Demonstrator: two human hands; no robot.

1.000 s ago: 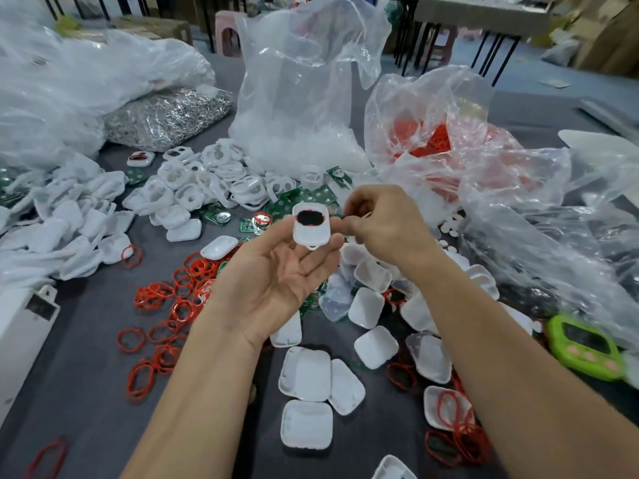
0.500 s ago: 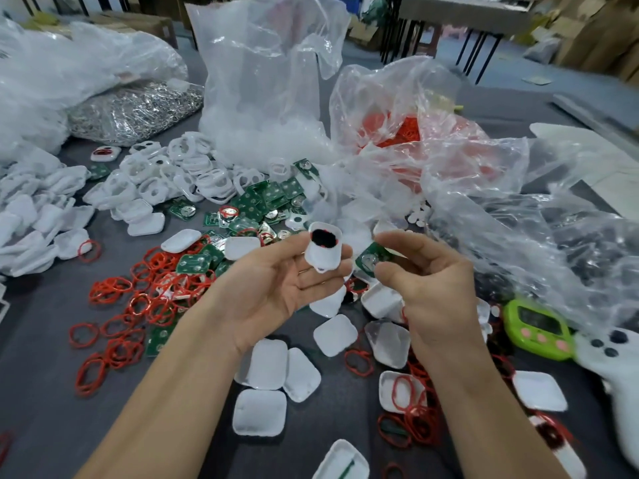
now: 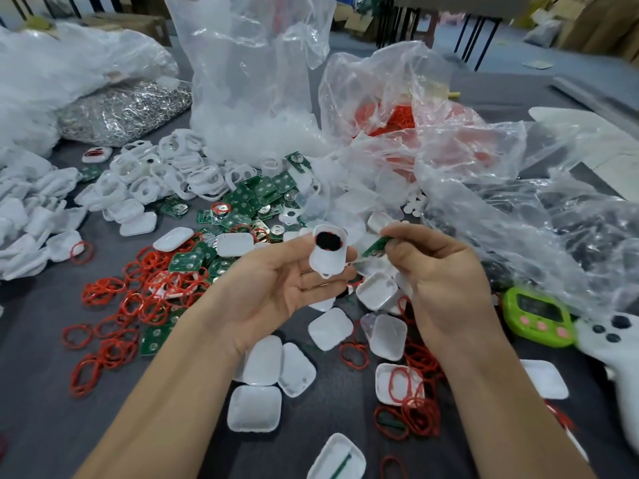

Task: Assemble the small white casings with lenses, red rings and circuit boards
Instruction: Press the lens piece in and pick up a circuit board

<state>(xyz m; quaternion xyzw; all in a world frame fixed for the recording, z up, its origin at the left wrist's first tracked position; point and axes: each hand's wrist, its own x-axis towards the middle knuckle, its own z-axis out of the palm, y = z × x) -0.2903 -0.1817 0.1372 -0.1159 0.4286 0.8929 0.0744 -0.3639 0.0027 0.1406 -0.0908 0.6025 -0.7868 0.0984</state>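
My left hand [image 3: 276, 288] holds a small white casing [image 3: 328, 255] between thumb and fingertips, its open side up, with a dark lens ringed in red inside. Just to its right, my right hand [image 3: 439, 274] pinches a small green circuit board [image 3: 377, 247] close to the casing's edge, apart from it. Loose white casings [image 3: 254, 407] lie below my hands. Red rings [image 3: 138, 295] are scattered at the left. A pile of green circuit boards [image 3: 256, 198] lies behind my hands.
Clear plastic bags [image 3: 249, 81] of parts stand at the back, one holding red rings [image 3: 401, 119]. A bag of silver metal parts [image 3: 128, 108] lies at back left. White casing frames [image 3: 166, 174] are heaped at left. A green timer [image 3: 539, 316] and a white controller [image 3: 619, 350] lie at right.
My right hand picked a green circuit board from the table and brought it up beside the casing. My left hand kept hold of the casing.
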